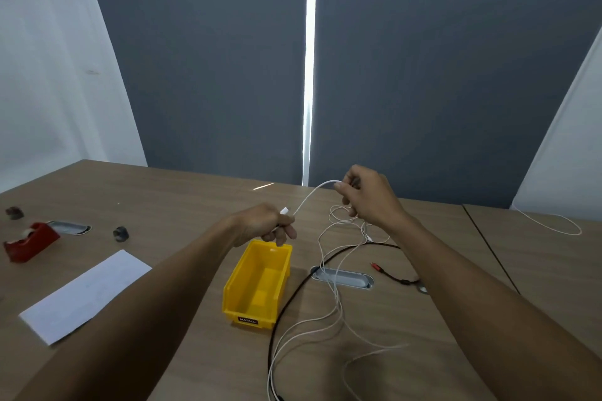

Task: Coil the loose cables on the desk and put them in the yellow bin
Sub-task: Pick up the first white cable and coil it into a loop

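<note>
An empty yellow bin (257,286) stands on the wooden desk in front of me. My left hand (267,225) hovers just above its far rim and pinches the plug end of a white cable (309,198). My right hand (371,198) grips the same cable a short way along, raised above the desk. The rest of the white cable (329,322) trails in loose loops to the right of the bin. A black cable (293,296) with a red-tipped end (376,266) lies tangled among those loops.
A metal cable grommet (345,278) sits right of the bin, another grommet (70,227) at the left. A red tape dispenser (29,241), a sheet of white paper (84,295) and two small dark objects lie on the left. Another white cable (553,225) lies far right.
</note>
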### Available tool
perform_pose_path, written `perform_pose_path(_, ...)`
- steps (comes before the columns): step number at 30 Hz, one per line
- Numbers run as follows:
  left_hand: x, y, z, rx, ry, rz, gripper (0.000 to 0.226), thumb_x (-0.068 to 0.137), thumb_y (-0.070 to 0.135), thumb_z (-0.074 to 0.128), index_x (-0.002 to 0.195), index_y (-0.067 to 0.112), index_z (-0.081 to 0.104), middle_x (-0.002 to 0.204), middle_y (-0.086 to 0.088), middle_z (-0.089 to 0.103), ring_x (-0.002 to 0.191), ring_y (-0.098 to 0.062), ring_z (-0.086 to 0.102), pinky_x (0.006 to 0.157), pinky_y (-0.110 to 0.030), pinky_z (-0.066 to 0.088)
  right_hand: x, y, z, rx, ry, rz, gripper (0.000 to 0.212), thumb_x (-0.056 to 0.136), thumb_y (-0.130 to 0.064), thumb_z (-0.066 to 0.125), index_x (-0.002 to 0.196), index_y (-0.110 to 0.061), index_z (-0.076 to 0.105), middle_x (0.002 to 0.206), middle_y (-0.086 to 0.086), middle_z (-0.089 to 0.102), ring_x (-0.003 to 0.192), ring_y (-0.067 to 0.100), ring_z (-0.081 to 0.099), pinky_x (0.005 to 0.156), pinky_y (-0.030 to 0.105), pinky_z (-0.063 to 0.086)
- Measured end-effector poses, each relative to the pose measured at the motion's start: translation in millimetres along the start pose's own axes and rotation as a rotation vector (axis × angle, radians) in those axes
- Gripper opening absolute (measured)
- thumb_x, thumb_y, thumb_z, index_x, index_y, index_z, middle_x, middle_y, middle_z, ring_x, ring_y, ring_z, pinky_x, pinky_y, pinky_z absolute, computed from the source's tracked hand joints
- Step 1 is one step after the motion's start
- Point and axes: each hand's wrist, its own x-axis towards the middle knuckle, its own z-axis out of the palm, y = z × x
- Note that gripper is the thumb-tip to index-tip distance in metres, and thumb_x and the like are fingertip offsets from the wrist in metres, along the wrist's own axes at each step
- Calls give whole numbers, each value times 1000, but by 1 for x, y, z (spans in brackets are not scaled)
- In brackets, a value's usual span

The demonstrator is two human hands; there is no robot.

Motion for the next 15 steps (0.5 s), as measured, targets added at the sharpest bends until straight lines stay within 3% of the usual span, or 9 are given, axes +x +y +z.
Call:
perform_pose_path(4, 6, 3, 13, 32, 44, -9, 49, 110, 38, 38, 115, 0, 68, 83, -9, 79, 65, -13, 46, 68, -28, 44, 1, -9, -3, -14, 21, -32, 27, 93, -41, 73, 77, -22, 61, 67, -1, 72, 46, 21, 68, 59, 44, 63)
perform_pose_path(7, 9, 7, 20, -68, 141, 17, 51, 110, 45, 29, 118, 5, 61, 90, -3, 80, 70, -16, 48, 77, -31, 48, 0, -17, -6, 37, -15, -54, 23, 92, -34, 76, 78, -19, 66, 67, 1, 72, 43, 22, 66, 52, 37, 57)
perform_pose_path(9, 9, 8, 21, -168, 215, 58, 47, 111, 45, 25, 110, 15, 61, 99, -2, 80, 81, -21, 61, 86, -35, 49, -4, -27, -9, 99, -111, -71, 18, 93, -27, 77, 83, -14, 70, 69, 5, 74, 42, 20, 60, 48, 30, 49)
perform_pose_path(12, 18, 12, 19, -472, 287, 122, 49, 112, 42, 20, 109, 17, 63, 117, -7, 75, 98, -17, 73, 87, -27, 50, -12, -35, -15, 151, -301, -46, 21, 94, -24, 78, 87, -5, 74, 70, 7, 75, 42, 14, 47, 43, 24, 39)
perform_pose_path(15, 29, 16, 12, -838, 355, 140, 59, 112, 39, 23, 117, -3, 63, 121, -16, 71, 85, -7, 75, 73, -16, 55, -20, -33, -18, 147, -495, -33, 22, 97, -25, 74, 87, -5, 74, 68, 5, 73, 40, 11, 40, 41, 22, 34)
